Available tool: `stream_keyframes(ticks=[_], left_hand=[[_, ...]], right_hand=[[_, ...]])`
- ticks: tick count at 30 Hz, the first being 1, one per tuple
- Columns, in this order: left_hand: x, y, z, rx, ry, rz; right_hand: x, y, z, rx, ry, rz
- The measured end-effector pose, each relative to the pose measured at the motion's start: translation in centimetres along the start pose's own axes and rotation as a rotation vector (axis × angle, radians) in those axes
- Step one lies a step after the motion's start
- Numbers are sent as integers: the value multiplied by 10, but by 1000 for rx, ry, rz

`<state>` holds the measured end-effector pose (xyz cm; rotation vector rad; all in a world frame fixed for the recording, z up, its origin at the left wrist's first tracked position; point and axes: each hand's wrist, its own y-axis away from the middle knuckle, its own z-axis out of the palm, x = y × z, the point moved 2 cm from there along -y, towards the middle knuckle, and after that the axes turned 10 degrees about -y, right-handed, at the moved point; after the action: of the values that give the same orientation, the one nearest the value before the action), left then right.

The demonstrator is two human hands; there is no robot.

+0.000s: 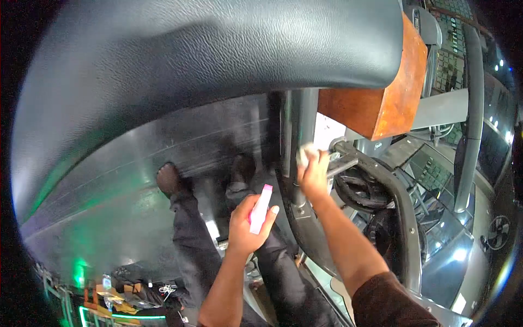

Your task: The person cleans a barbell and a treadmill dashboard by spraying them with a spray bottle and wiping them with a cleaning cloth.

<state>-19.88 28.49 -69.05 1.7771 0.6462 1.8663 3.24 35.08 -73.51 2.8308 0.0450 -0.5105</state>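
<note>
My left hand (248, 224) is closed around a small white bottle with a pink top (261, 211), held upright in front of my legs. Higher and to the right, my right hand (314, 177) grips a crumpled white cloth (308, 154), its edges blurred by motion. That cloth overlaps the dark metal post (300, 125) of a gym machine. Close to my right wrist runs a curved black frame bar (400, 218). Above both hands spreads a large black padded cushion (234, 49).
A brown wooden block (376, 103) sits under the cushion's right end. Black round parts (362, 188) lie behind the frame bar. My feet (169, 179) stand on a dark floor (131, 218). Assorted items (128, 297) fill the lower left, and a fan (497, 233) is at far right.
</note>
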Motion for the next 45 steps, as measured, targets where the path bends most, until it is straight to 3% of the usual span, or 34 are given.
stream_keyframes(ticks=[2,4,6,8,10,12,14,18,20,22,24,26,29,31,34,36,38,40,43,45], left_hand=[[4,-5,-2,15,17,47],[8,-9,-7,27,35,48],[6,-6,-11,34,27,21],[-3,-3,-13,62,5,55],[-7,-2,-13,97,12,62],[-2,-1,-13,73,-9,11],[2,-1,-14,-2,-68,-43],[-4,0,-11,6,-118,-49],[-3,0,-12,26,-75,-18],[-1,0,-17,49,-30,-7],[3,0,-22,71,29,-13],[5,-2,-29,68,18,17],[-1,2,-36,91,24,16],[-2,7,-36,73,36,-12],[-5,8,-34,75,23,-24],[-3,9,-31,61,19,-47],[-3,10,-30,53,-17,-38],[-2,9,-31,49,-43,-52],[1,8,-33,47,-54,-65],[3,9,-34,81,-47,-7]], right_hand=[[10,57,6,-139,26,87],[3,74,7,-78,21,46],[6,59,9,-157,-20,289],[-6,20,-5,-49,-63,80],[-30,-57,-23,95,-165,33],[-55,-140,-30,280,-123,-244],[-42,-185,-16,13,211,-72],[-48,-163,-1,8,257,-162],[-47,-116,-6,79,213,-292],[-19,-60,-5,-144,252,-284],[-20,10,-13,-550,566,-215],[3,79,-7,-702,594,-284],[0,83,8,-810,561,-88],[-18,46,-2,-773,650,-168],[-63,-63,-26,-409,489,-331],[-83,-130,-32,-149,519,-627],[-82,-169,-29,-212,609,-692],[-95,-197,-26,-586,706,-105],[-58,-151,-21,-167,467,-470],[-30,-96,-5,-297,446,-453]])
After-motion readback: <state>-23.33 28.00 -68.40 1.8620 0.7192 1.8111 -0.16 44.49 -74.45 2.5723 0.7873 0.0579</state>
